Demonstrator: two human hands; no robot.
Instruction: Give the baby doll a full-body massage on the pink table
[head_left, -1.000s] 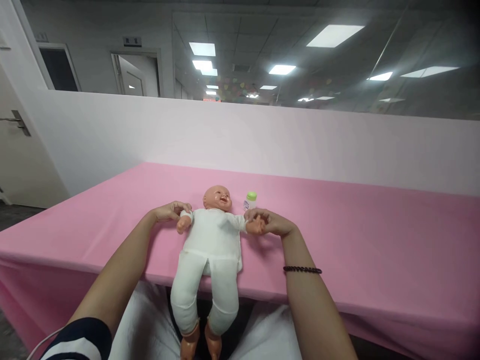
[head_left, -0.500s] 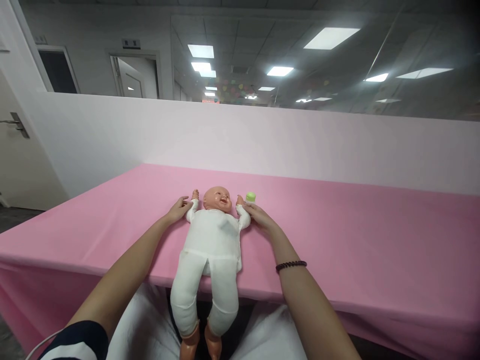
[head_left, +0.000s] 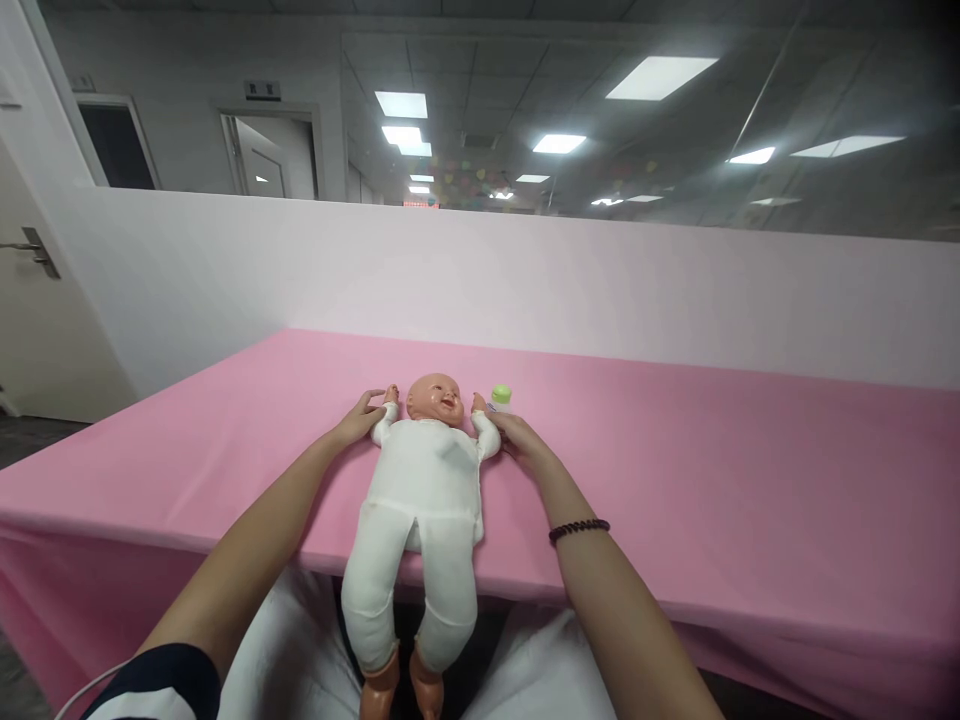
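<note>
Pink surface (head_left: 712, 480) | baby doll (head_left: 424, 490) lying face-up | left hand (head_left: 352, 420), right hand (head_left: 517, 435) resting open beside its arms, clamping nothing

Pink cloth-covered table (head_left: 675, 470) set before a white partition wall (head_left: 600, 290); glazing (head_left: 825, 190) above it shows rectangular ceiling lights (head_left: 660, 78). At far left, a door (head_left: 52, 330) with a metal lever handle (head_left: 37, 250). Beyond, an open doorway (head_left: 262, 160) in a grey wall (head_left: 180, 140). Dark floor (head_left: 37, 430) at lower left.
</note>
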